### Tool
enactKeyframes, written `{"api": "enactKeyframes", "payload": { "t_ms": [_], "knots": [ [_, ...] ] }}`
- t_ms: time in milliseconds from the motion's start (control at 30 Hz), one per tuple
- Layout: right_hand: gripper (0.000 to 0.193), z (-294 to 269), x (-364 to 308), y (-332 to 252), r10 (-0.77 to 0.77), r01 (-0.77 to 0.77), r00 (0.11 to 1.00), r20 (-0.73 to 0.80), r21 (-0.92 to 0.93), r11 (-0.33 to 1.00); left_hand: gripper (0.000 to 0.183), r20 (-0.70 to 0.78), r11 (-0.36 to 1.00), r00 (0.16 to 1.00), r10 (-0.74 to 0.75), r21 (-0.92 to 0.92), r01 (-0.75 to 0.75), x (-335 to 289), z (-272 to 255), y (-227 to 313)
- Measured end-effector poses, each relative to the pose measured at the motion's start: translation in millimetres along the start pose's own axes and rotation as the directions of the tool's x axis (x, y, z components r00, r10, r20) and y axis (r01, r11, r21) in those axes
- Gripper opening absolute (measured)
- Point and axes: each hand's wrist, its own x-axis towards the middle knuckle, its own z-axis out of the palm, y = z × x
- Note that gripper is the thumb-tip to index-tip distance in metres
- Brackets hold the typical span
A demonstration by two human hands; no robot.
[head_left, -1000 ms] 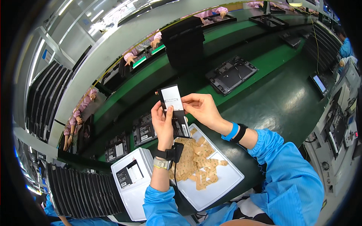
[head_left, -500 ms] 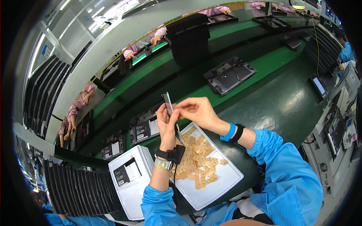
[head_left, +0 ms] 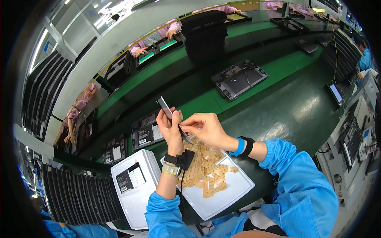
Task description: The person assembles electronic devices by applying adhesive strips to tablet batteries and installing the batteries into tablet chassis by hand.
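My left hand (head_left: 170, 135) is closed around a thin flat battery pack (head_left: 164, 106), held up on edge, with its grey-silver strip and dark end sticking out above the fingers. My right hand (head_left: 207, 130) pinches at the lower part of the pack; what lies between its fingertips is too small to make out. Below both hands, a white tray (head_left: 234, 188) bears a heap of tan paper liner pieces (head_left: 206, 164). To the left, another black-and-white battery (head_left: 131, 178) lies on stacked white trays (head_left: 137, 204).
Opened device housings (head_left: 240, 79) lie on the green bench and along its left (head_left: 145, 133). Black trays (head_left: 79, 194) stand stacked at the left, and more (head_left: 204, 33) at the back. Co-workers in pink sleeves (head_left: 141, 49) work across the bench. A lit handheld screen (head_left: 335, 93) is at the right.
Both hands have shifted slightly left and down, and the battery pack now tilts more to the left. My right fingers have moved down along its edge.
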Motion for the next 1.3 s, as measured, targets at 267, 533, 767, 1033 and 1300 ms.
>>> {"api": "enactKeyframes", "payload": {
  "t_ms": [267,533,767,1033,1300],
  "knots": [
    [0.016,-21.1,20.2,21.8,-0.167,0.137,0.975,-0.144,-0.200,0.970,0.058,-0.070,0.950,0.990,-0.124,-0.296,0.098,7.5,-6.5,2.5],
    [0.016,21.4,-19.2,-2.6,-0.253,0.256,0.967,0.040,-0.189,0.948,0.065,-0.279,0.988,0.960,-0.018,-0.155,-0.026,15.6,-16.9,-1.6],
    [0.010,2.8,-7.2,9.1,0.069,-0.060,0.991,0.114,-0.080,0.995,0.060,-0.139,0.991,0.989,0.047,-0.115,-0.063,19.2,-20.4,-4.5],
    [0.021,-14.0,-56.3,-5.3,-0.405,0.531,0.834,0.375,-0.345,0.774,0.088,0.344,0.646,0.919,-0.196,-0.660,0.384,46.4,-73.2,15.1],
    [0.016,-96.1,-17.9,-1.8,-0.196,0.391,0.876,0.441,-0.410,0.824,0.095,0.506,0.581,0.859,-0.079,-0.677,0.452,58.1,-90.0,8.0]
  ]
}}
